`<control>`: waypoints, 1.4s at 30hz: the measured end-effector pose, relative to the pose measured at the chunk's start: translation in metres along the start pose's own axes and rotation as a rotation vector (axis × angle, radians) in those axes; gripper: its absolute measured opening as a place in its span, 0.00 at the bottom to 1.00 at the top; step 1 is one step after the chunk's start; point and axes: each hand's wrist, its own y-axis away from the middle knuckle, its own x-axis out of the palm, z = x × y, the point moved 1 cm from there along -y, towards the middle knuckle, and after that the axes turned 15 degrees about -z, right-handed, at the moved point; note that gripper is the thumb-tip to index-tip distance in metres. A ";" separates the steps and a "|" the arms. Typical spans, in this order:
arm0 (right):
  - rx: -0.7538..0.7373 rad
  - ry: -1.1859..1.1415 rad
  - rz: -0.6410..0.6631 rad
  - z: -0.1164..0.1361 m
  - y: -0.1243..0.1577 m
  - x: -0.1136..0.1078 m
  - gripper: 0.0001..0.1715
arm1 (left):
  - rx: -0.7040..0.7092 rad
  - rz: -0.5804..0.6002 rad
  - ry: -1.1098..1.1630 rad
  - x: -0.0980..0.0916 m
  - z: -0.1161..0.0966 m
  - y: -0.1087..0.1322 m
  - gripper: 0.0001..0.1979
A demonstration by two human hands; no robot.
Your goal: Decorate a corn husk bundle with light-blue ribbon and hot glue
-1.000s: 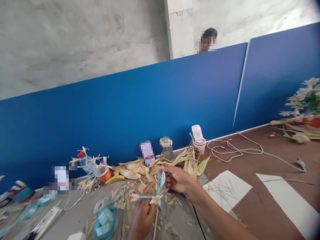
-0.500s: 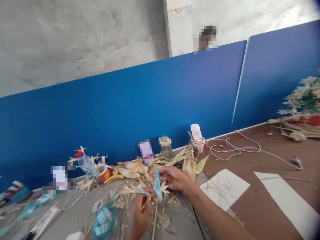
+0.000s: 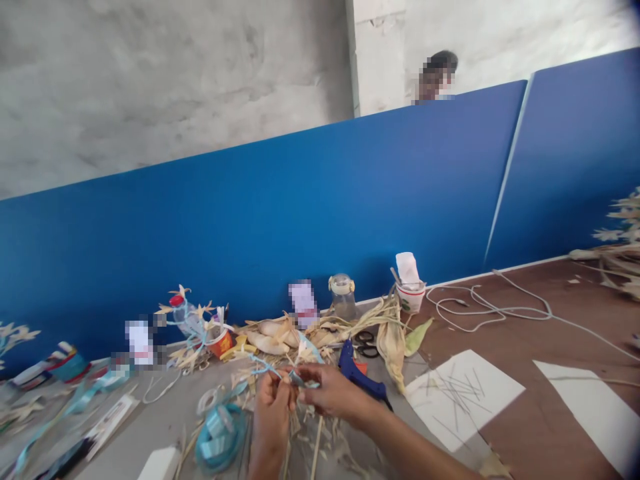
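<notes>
My left hand (image 3: 274, 400) is closed in a pinch on a light blue ribbon (image 3: 264, 366) at the lower middle of the view. Touching or almost touching it, my right hand (image 3: 333, 393) has its fingers closed on the ribbon's other part, by the left fingertips. A thin pale stick (image 3: 317, 447) slants down below the hands. Dried husks (image 3: 270, 339) lie behind them. To the left sits a roll of blue ribbon (image 3: 219, 437). The exact fold between the fingers is too small to tell.
A blue glue gun (image 3: 361, 377) and black scissors (image 3: 367, 343) lie right of the hands. Behind stand a jar (image 3: 343, 297) and a paper cup (image 3: 411, 298). Thin wires lie on white paper (image 3: 450, 427). A person's head (image 3: 437, 75) shows above the blue partition (image 3: 250, 220).
My right hand has come down and left to meet my left hand, closing on the ribbon. The glue gun and scissors now show. The view has turned slightly left.
</notes>
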 end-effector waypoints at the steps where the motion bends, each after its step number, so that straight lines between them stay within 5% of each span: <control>1: -0.011 0.056 -0.028 -0.002 0.001 0.003 0.06 | 0.000 -0.001 -0.016 0.000 -0.001 0.000 0.10; 6: 0.000 0.184 -0.095 -0.006 -0.001 -0.004 0.09 | 0.030 -0.017 -0.107 0.001 -0.005 0.001 0.13; 15: 0.335 -0.356 0.221 0.020 0.005 -0.026 0.07 | 0.289 -0.027 -0.356 -0.007 0.006 -0.003 0.12; 22: 0.304 -0.670 0.192 0.033 0.000 -0.050 0.06 | 0.613 0.095 -0.568 -0.008 0.013 -0.001 0.09; 28: 0.336 -0.774 0.163 0.032 -0.006 -0.058 0.06 | 0.741 0.202 -0.696 -0.002 0.001 0.009 0.10; 35: 0.368 -0.858 0.092 0.022 -0.022 -0.067 0.12 | 0.698 0.506 -0.674 0.002 -0.013 0.022 0.12; 42: 0.435 -0.964 0.004 0.013 -0.029 -0.068 0.12 | 0.421 0.332 -0.478 -0.002 0.004 0.012 0.06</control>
